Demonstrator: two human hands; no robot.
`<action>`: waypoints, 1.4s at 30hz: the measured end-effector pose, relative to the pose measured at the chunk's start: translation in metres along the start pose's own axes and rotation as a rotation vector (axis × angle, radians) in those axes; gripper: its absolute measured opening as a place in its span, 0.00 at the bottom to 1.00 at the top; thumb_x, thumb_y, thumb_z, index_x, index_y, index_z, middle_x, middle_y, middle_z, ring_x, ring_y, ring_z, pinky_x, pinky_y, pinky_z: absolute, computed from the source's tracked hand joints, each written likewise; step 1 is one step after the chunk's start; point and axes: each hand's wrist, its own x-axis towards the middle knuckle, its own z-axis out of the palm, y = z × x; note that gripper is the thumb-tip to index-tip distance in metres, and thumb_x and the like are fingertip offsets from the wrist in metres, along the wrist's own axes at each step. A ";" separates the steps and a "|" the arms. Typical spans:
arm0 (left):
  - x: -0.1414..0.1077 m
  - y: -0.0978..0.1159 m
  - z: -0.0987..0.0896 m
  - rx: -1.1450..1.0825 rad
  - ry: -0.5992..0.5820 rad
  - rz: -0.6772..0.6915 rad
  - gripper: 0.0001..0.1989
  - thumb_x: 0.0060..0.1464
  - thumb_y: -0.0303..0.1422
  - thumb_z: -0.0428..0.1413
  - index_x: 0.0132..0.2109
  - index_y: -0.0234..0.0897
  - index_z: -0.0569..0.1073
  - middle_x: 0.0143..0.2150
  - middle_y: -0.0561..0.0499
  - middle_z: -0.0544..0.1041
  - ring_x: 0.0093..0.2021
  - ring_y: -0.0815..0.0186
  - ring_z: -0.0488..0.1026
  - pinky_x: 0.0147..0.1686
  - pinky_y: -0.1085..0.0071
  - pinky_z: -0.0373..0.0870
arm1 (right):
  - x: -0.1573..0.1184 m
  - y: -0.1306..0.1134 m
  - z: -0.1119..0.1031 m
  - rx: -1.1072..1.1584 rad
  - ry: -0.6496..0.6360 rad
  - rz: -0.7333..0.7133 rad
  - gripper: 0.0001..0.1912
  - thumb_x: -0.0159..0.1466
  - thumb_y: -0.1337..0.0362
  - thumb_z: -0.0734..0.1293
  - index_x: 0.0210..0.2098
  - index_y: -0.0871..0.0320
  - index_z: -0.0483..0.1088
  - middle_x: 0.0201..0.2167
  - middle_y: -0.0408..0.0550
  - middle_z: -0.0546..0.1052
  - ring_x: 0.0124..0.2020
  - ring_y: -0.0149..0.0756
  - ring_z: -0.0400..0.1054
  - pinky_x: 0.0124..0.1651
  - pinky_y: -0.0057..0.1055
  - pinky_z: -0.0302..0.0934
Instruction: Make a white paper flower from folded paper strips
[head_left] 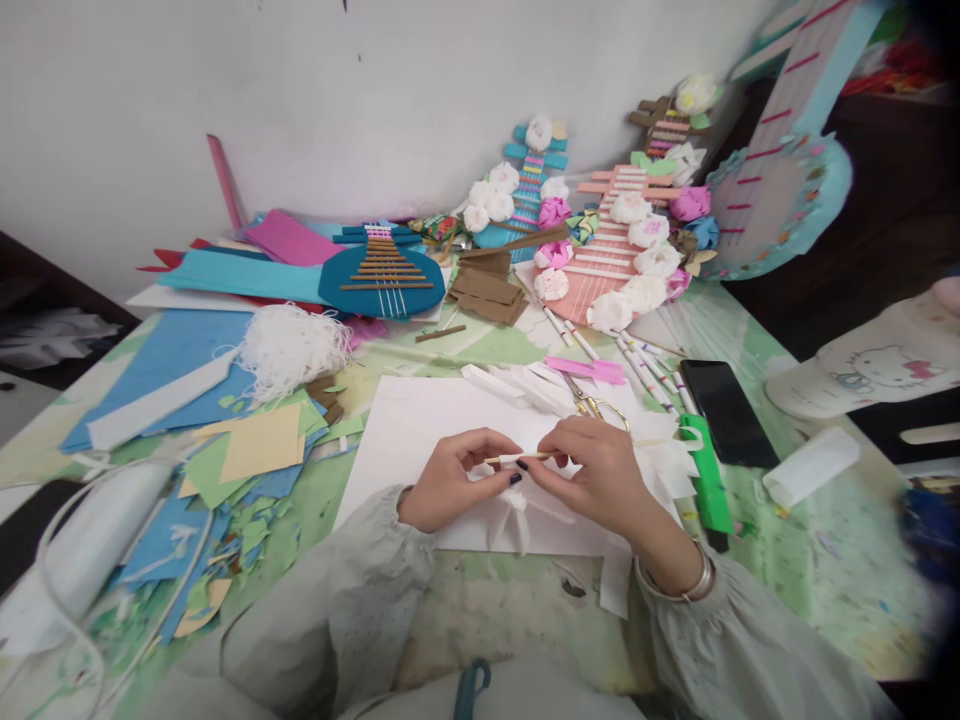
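Above a white sheet (401,415), a thin wooden stick (532,456) with white paper around part of it spans my two hands. My left hand (456,482) pinches its left end between thumb and fingers. The other end is pinched by my right hand (596,470), whose fingers cover part of it. Below the hands, crumpled white paper pieces (514,520) lie on the sheet. Gold-handled scissors (586,404) rest just beyond my right hand, partly among white paper strips (517,388) and a pink strip (589,370).
Paper instruments with flowers, such as a blue one (382,282) and a pink one (600,260), stand along the wall. White string (292,350) and paper scraps (251,450) lie left. On the right are a green cutter (709,480), a phone (727,412) and a white bottle (870,365).
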 end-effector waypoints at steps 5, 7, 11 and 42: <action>0.002 -0.001 0.000 -0.065 -0.006 -0.054 0.11 0.47 0.30 0.60 0.39 0.31 0.74 0.36 0.45 0.76 0.37 0.66 0.73 0.37 0.72 0.72 | 0.000 0.001 0.000 0.006 0.020 -0.019 0.12 0.59 0.58 0.66 0.24 0.59 0.70 0.17 0.42 0.68 0.22 0.28 0.61 0.29 0.27 0.50; 0.002 -0.001 0.001 -0.081 -0.017 -0.060 0.10 0.47 0.30 0.60 0.39 0.30 0.74 0.36 0.45 0.76 0.37 0.66 0.72 0.35 0.72 0.71 | -0.001 0.002 0.001 0.008 0.027 -0.022 0.11 0.59 0.59 0.66 0.24 0.59 0.69 0.18 0.42 0.68 0.22 0.28 0.61 0.29 0.27 0.50; 0.001 -0.002 0.001 -0.093 -0.008 -0.065 0.10 0.47 0.29 0.60 0.38 0.30 0.74 0.35 0.45 0.76 0.35 0.66 0.72 0.34 0.73 0.70 | -0.001 0.002 0.002 0.009 0.045 -0.028 0.11 0.59 0.59 0.65 0.24 0.59 0.69 0.18 0.43 0.69 0.22 0.28 0.61 0.29 0.27 0.50; -0.002 0.000 -0.001 0.075 -0.036 0.102 0.06 0.46 0.23 0.58 0.35 0.32 0.72 0.31 0.49 0.73 0.31 0.69 0.67 0.33 0.72 0.65 | -0.004 -0.001 0.002 -0.110 0.062 -0.251 0.13 0.60 0.60 0.64 0.23 0.60 0.68 0.18 0.43 0.65 0.22 0.30 0.56 0.27 0.29 0.47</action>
